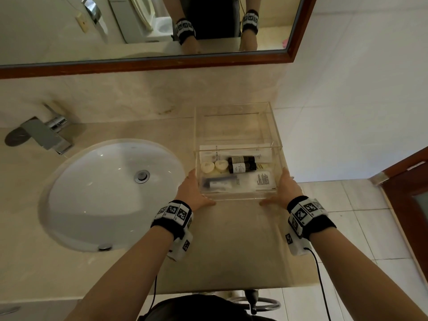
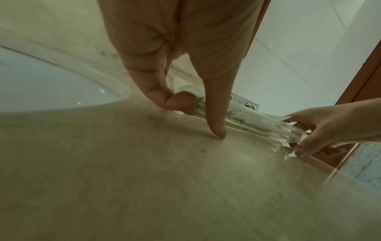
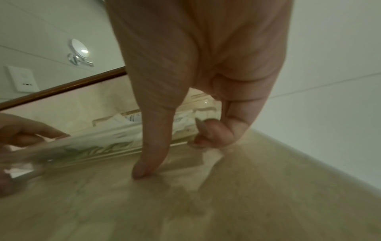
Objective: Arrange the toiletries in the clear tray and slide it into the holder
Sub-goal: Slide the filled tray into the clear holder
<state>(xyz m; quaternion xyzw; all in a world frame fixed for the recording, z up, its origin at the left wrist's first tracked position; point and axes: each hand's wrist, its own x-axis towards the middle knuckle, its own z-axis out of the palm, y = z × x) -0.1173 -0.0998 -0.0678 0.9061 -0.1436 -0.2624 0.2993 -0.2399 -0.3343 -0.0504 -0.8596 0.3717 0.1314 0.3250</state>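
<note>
The clear tray (image 1: 238,196) sits on the beige counter, its far end under the clear holder (image 1: 234,117). Inside lie two dark bottles (image 1: 242,164), two round cream caps (image 1: 214,167), white sachets (image 1: 261,180) and a dark-handled item in a packet (image 1: 217,183). My left hand (image 1: 193,193) grips the tray's left front corner and my right hand (image 1: 283,189) grips the right front corner. In the left wrist view my left hand's (image 2: 185,104) fingers curl at the tray wall (image 2: 247,124) with the thumb along its front. The right wrist view shows my right hand (image 3: 185,138) the same way on the tray (image 3: 103,141).
A white oval sink (image 1: 111,193) with a chrome faucet (image 1: 46,135) lies left of the tray. The wood-framed mirror (image 1: 139,26) hangs behind. A white tiled wall (image 1: 347,112) stands close to the holder's right side, and a brown door (image 1: 412,188) is further right.
</note>
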